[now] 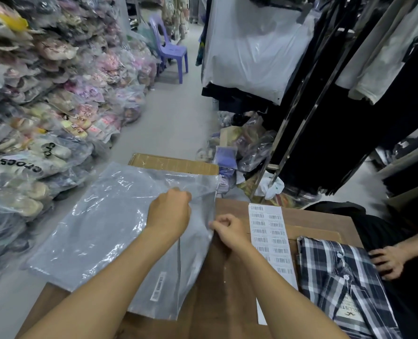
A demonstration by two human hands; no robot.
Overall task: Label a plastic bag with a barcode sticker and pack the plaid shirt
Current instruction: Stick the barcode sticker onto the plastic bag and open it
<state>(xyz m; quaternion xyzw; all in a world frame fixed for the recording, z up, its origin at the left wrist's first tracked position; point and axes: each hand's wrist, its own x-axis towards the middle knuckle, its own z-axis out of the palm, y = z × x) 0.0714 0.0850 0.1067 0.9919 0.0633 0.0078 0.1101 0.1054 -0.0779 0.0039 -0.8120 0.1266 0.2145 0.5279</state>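
Observation:
A clear plastic bag (100, 223) lies over the left part of the brown cardboard surface (227, 302). My left hand (170, 211) pinches the bag near its upper right edge. My right hand (230, 230) grips the same right edge a little lower. A barcode sticker (157, 286) sits on the bag near its lower end. Right of my hands lies a long sheet of barcode stickers (271, 241). The folded plaid shirt (337, 285), navy and white with a neck label, rests at the lower right.
Another person's hand (388, 261) rests at the shirt's right edge. Bagged shoes (39, 133) pile up along the left. A purple plastic chair (170, 48) stands down the aisle. A clothes rack with dark garments (337, 118) fills the right, with clutter beneath it.

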